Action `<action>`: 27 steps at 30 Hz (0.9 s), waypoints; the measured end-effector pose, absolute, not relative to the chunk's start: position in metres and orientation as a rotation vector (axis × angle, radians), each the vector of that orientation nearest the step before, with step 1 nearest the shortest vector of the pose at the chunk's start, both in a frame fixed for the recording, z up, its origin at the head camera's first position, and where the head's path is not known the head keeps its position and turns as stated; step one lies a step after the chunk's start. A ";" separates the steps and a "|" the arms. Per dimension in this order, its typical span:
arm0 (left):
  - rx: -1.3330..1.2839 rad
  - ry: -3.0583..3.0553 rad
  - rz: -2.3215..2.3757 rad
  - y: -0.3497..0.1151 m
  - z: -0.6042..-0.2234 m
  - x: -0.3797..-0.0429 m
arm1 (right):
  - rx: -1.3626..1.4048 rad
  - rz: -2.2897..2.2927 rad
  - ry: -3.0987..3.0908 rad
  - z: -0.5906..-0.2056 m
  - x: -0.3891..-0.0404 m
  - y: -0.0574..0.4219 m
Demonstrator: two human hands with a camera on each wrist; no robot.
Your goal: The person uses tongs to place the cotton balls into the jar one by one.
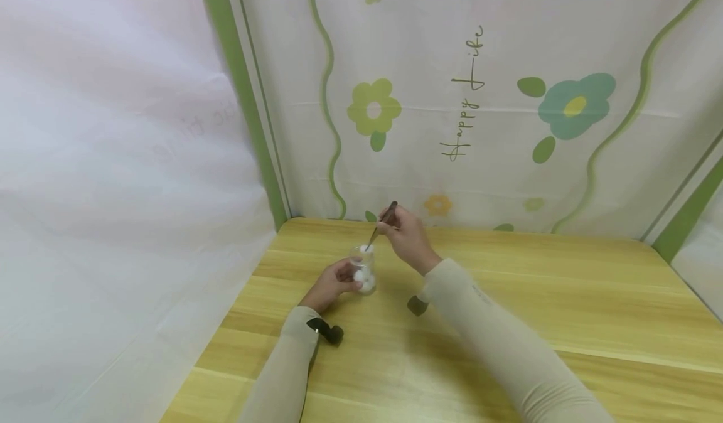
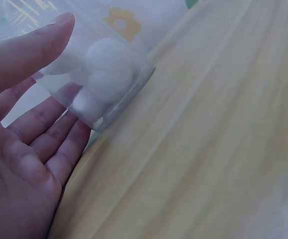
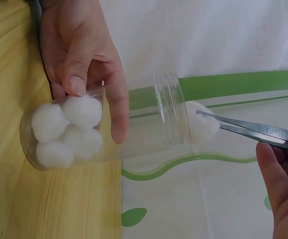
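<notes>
A clear plastic jar (image 3: 139,109) with a threaded mouth stands on the wooden table, several white cotton balls (image 3: 54,124) gathered at its bottom. My left hand (image 1: 334,283) grips the jar from the left side, thumb across the near wall and fingers behind it, as the left wrist view shows. In my right hand (image 1: 409,238) a pair of metal tweezers (image 3: 253,130) is pinched between thumb and fingers. The tweezers' tips hold one cotton ball (image 3: 202,122) right at the jar's mouth. No lid shows on the jar.
The wooden table (image 1: 508,297) reaches to a white curtain (image 1: 418,46) printed with flowers at the back. Another white curtain (image 1: 124,191) hangs along the left edge. Dark wrist-worn devices (image 1: 326,331) sit on both sleeves.
</notes>
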State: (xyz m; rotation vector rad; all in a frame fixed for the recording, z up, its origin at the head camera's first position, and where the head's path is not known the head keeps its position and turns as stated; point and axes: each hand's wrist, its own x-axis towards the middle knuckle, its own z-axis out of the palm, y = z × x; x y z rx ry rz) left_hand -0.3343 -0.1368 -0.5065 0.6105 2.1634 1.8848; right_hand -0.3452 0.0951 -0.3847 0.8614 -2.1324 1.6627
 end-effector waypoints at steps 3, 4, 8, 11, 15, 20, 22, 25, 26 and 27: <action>0.617 2.170 1.880 -0.135 -0.497 -0.328 | 0.873 1.697 -2.129 -0.387 -0.345 0.093; 0.617 2.174 1.878 -0.134 -0.494 -0.326 | 0.874 1.702 -2.129 -0.387 -0.345 0.093; 0.621 2.177 1.867 -0.134 -0.491 -0.324 | 0.865 1.691 -2.141 -0.389 -0.345 0.092; 0.619 2.168 1.866 -0.135 -0.491 -0.324 | 0.866 1.676 -2.144 -0.390 -0.345 0.091; 0.606 2.172 1.869 -0.135 -0.491 -0.325 | 0.871 1.667 -2.144 -0.391 -0.345 0.089; 0.598 2.176 1.871 -0.135 -0.491 -0.324 | 0.878 1.664 -2.146 -0.394 -0.344 0.086; 0.598 2.171 1.876 -0.135 -0.491 -0.324 | 0.881 1.664 -2.147 -0.395 -0.344 0.086; 0.597 2.167 1.874 -0.135 -0.491 -0.325 | 0.876 1.663 -2.158 -0.397 -0.344 0.086; 0.599 2.164 1.875 -0.134 -0.491 -0.325 | 0.872 1.656 -2.165 -0.397 -0.344 0.086; 0.604 2.162 1.876 -0.134 -0.491 -0.325 | 0.867 1.654 -2.172 -0.398 -0.344 0.086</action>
